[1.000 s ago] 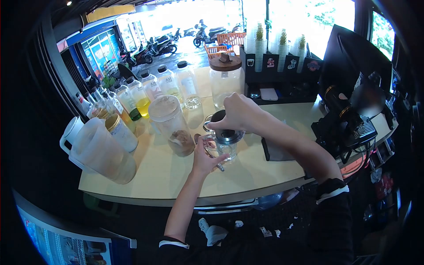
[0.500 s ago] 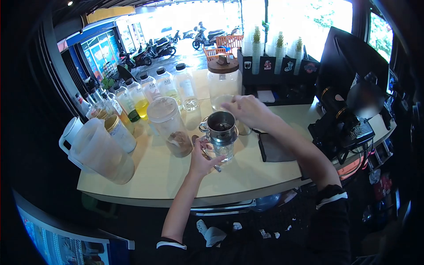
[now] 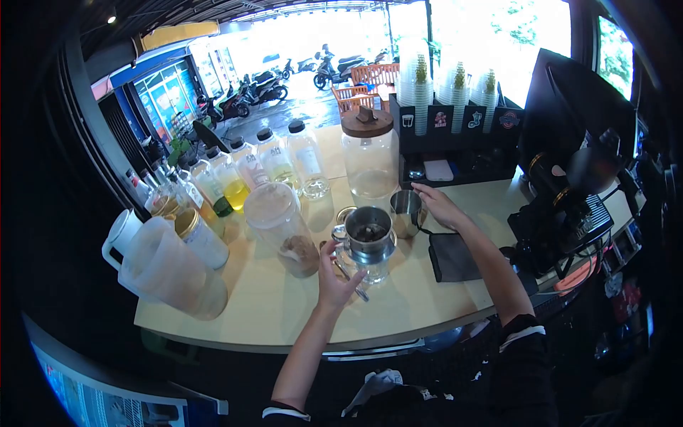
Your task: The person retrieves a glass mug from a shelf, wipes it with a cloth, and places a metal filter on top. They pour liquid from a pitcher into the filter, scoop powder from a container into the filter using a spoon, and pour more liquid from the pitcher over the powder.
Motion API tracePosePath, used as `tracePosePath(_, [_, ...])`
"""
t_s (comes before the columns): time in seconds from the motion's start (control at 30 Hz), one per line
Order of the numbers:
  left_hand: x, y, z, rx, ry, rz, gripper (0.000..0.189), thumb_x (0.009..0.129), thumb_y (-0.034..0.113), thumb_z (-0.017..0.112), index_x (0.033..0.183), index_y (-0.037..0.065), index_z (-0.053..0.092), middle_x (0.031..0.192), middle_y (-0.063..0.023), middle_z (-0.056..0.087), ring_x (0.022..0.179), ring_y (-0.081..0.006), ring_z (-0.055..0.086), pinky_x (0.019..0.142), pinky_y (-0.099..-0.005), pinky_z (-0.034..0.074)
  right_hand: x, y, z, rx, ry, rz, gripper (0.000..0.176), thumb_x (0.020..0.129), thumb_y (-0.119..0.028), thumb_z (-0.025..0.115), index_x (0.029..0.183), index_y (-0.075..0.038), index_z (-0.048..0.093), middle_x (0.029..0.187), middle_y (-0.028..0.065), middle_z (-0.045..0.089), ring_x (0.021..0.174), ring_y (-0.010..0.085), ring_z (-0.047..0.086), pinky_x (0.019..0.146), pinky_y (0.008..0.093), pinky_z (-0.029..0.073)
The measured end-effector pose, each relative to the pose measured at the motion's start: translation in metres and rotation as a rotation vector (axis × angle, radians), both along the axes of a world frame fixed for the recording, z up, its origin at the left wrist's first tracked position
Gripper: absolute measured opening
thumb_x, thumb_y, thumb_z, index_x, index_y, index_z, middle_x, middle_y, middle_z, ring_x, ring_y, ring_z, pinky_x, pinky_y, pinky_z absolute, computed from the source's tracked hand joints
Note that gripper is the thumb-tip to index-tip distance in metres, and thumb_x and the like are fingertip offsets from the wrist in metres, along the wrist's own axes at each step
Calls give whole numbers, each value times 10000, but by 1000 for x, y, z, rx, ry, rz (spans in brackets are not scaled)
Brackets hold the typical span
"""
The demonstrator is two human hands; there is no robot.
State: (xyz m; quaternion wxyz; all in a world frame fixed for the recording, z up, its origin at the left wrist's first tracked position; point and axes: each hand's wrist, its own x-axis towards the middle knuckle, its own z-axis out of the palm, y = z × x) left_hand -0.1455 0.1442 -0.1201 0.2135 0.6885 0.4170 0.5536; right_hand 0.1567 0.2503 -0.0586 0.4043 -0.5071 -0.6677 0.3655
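A metal drip filter point(image 3: 369, 232) with dark contents sits on top of a clear glass mug point(image 3: 371, 267) on the counter. My left hand point(image 3: 334, 282) is beside the mug, thumb and fingers spread around its left side. A spoon point(image 3: 351, 279) lies slanted between that hand and the mug. To the right, my right hand point(image 3: 442, 207) reaches to a steel pitcher point(image 3: 405, 213), fingers extended at its rim and right side; whether it grips the pitcher is unclear. Behind the filter is a small round metal lid point(image 3: 346, 215).
A tall jar with brown powder point(image 3: 299, 257), a wood-lidded jar point(image 3: 371, 167), plastic pitchers point(image 3: 174, 267) and several bottles point(image 3: 309, 160) stand left and behind. On the right are a dark cloth point(image 3: 454, 257), a black machine point(image 3: 562, 213) and a cup holder point(image 3: 455, 121).
My right hand has moved from above and behind the filter to the steel pitcher at the right. The left hand stays beside the mug. The whole view has shifted slightly.
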Motion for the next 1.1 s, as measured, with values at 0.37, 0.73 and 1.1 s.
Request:
tracePosePath(0.37, [7, -9, 19, 68, -105, -23, 911, 669, 476, 769, 1331, 20, 339, 1278, -155, 401, 1200, -276, 409, 964, -407, 356, 15, 6, -26, -18, 152, 129, 135, 988, -172, 474, 922, -58, 502, 809, -16, 507, 765, 69, 472, 720, 234, 417])
tracePosePath(0.73, [5, -12, 65, 133, -204, -116, 1036, 631, 502, 813, 1385, 7, 303, 1365, -151, 357, 1274, -268, 385, 1041, -412, 320, 8, -43, 45, 151, 203, 127, 126, 990, -140, 468, 900, -52, 467, 782, -48, 449, 742, 38, 413, 699, 211, 391])
tracePosePath(1.1, [9, 22, 39, 8, -254, -329, 847, 590, 308, 874, 1267, 1, 466, 1162, -109, 581, 1116, -216, 553, 999, -367, 412, -14, -77, 135, 333, 88, 237, 134, 959, -123, 522, 915, -9, 467, 768, 20, 544, 729, 46, 569, 640, 225, 481])
